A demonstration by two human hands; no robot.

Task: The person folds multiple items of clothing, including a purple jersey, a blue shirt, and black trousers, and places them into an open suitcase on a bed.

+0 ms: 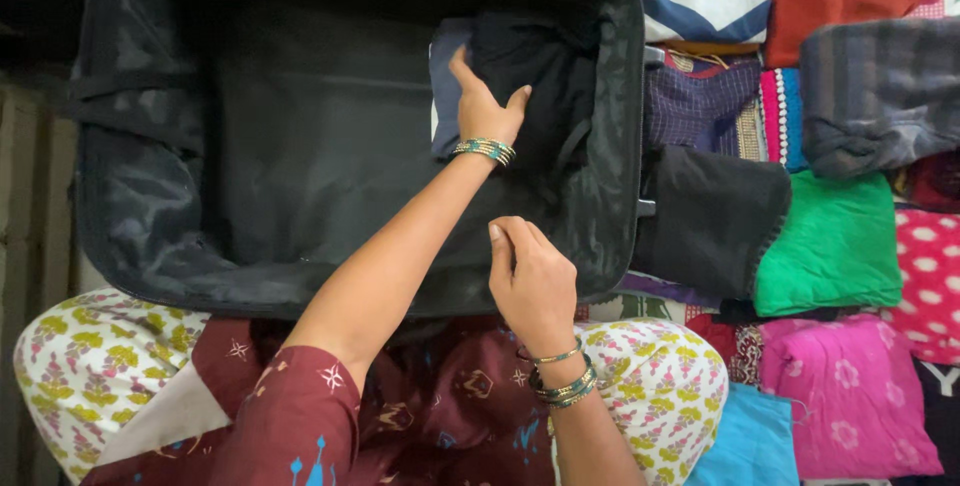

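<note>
My left hand (487, 106) lies open, fingers spread flat on the folded black garment (530, 71) in the suitcase's (330, 146) far right corner; my right hand (535, 281), loosely curled and empty, hovers at its near rim; pressing evenly should keep the folds square against the wall.

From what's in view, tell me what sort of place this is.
Probably a room at home, on a floor or bed: an open black suitcase, folded clothes piled beside it, the left hand pressing a dark garment inside.
</note>
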